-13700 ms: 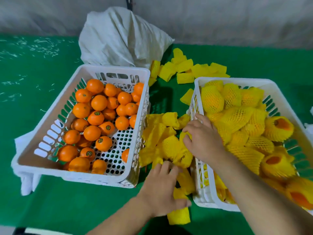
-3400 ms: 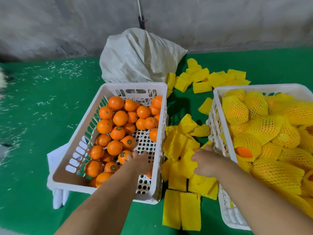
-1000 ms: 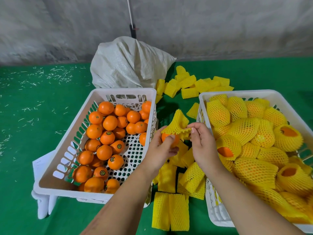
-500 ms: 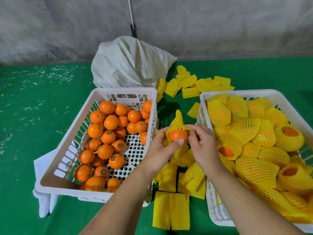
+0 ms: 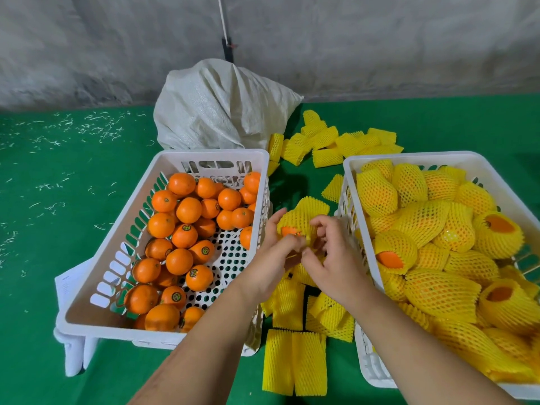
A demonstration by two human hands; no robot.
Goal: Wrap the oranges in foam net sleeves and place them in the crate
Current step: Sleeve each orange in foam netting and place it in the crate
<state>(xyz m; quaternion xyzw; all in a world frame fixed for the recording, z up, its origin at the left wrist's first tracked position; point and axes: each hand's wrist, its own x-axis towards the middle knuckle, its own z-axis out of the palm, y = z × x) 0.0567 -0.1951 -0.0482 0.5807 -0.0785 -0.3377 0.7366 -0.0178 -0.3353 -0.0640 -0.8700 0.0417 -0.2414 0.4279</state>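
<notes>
Green cloth point(image 5: 58, 229) is covering the work surface, with a white sack point(image 5: 216, 112) lying at the back. Two white crates are sitting side by side: the left crate point(image 5: 122, 241) is holding bare oranges point(image 5: 187, 229), the right crate point(image 5: 409, 159) is holding netted fruit point(image 5: 423, 223). Loose foam sleeves point(image 5: 295, 361) are lying between them. Above that gap, the left hand point(image 5: 271, 258) and right hand point(image 5: 333, 258) are both pinching, fingers curled, a yellow sleeve point(image 5: 304, 211) around one orange point(image 5: 289, 230)
</notes>
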